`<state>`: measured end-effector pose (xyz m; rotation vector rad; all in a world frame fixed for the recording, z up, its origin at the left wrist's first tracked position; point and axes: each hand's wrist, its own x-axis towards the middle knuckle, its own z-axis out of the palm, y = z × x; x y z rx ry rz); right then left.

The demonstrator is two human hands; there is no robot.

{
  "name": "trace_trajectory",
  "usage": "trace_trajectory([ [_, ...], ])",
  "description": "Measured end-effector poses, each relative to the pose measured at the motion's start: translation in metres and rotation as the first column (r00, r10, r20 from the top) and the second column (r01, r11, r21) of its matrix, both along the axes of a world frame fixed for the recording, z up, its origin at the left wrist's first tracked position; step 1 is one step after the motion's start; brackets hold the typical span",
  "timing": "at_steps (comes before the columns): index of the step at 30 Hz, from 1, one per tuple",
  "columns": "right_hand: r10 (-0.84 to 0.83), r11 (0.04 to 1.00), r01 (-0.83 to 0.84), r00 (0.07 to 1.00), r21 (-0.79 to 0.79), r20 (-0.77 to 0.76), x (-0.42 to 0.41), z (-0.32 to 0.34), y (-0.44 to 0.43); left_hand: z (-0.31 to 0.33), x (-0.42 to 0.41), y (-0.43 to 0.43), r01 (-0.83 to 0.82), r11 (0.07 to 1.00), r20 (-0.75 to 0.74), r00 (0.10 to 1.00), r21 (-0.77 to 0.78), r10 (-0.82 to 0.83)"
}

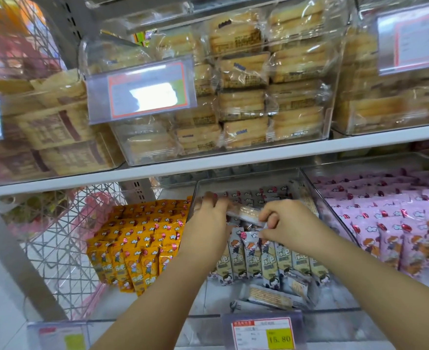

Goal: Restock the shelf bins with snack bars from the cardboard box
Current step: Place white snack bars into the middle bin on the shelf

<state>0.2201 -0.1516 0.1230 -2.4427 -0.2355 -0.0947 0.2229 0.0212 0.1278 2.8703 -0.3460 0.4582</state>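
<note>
We hold one bar (243, 213) between both hands over the middle bin (246, 181) on the lower shelf. Our left hand (209, 210) has its fingers bent over the bar's left end, and our right hand (284, 223) has its fingers curled tight on the right end, so both are clamped on the same bar. We judge the two-ended hold is meant to keep the bar level and square while we fit it into the gap behind the row (259, 253) of grey bars, which stand on end, faces forward, so that the print reads from the aisle. A few loose bars (269, 296) lie flat at the front of the bin, probably waiting to be stood up in turn. The yellow bars (137, 243) to the left and the pink bars (385, 223) to the right are packed the same upright way, each colour in its own bin. The price tag (262, 333) sits on the front edge. The cardboard box is not in view.
</note>
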Motion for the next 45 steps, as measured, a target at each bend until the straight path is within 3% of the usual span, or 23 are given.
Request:
trace_trajectory([
  [5,0.030,0.999,-0.030,1.000,-0.024,0.009,0.001,-0.005,0.003,-0.001,0.016,-0.011,0.040,0.987,0.000,0.999,0.154,-0.041],
  [7,0.034,0.999,-0.034,0.999,-0.001,0.038,0.000,-0.001,0.003,0.004,0.019,-0.011,0.030,0.988,0.050,0.998,0.149,-0.037],
  [11,-0.040,0.995,0.024,0.986,0.097,0.163,-0.004,0.022,-0.002,0.022,0.009,-0.006,0.079,0.994,0.148,0.987,-0.079,-0.067],
  [14,-0.056,0.981,0.015,0.976,0.192,0.208,-0.010,0.040,-0.007,0.030,-0.007,0.000,0.140,0.950,-0.082,0.982,-0.280,-0.169],
  [17,0.073,0.949,-0.095,0.994,0.301,0.082,-0.020,0.048,-0.009,0.029,-0.022,0.006,0.146,0.890,-0.290,0.912,-0.432,-0.291],
  [21,0.199,0.842,-0.122,0.976,0.525,-0.092,-0.030,0.049,-0.007,0.028,-0.036,0.018,0.120,0.831,-0.324,0.883,-0.544,-0.340],
  [23,0.258,0.829,-0.155,0.958,0.537,-0.123,-0.032,0.050,-0.004,0.027,-0.043,0.027,0.075,0.774,-0.339,0.869,-0.629,-0.360],
  [27,0.258,0.857,-0.183,0.962,0.481,-0.093,-0.036,0.057,0.005,0.033,-0.055,0.039,-0.020,0.660,-0.381,0.830,-0.751,-0.408],
  [30,0.190,0.901,-0.154,0.980,0.405,-0.051,-0.037,0.055,0.016,0.042,-0.058,0.049,0.098,0.774,-0.288,0.893,-0.626,-0.346],
  [33,0.152,0.969,-0.149,0.988,0.196,-0.005,-0.039,0.041,0.033,0.047,-0.056,0.067,0.113,0.878,-0.149,0.968,-0.466,-0.203],
  [38,0.198,0.965,-0.199,0.980,-0.170,-0.022,-0.033,0.003,0.080,0.023,-0.048,0.095,0.064,0.924,-0.178,0.974,-0.377,-0.140],
  [45,0.184,0.904,-0.153,0.982,-0.399,0.041,-0.004,-0.013,0.113,0.010,-0.042,0.103,0.091,0.867,-0.228,0.947,-0.490,-0.228],
])
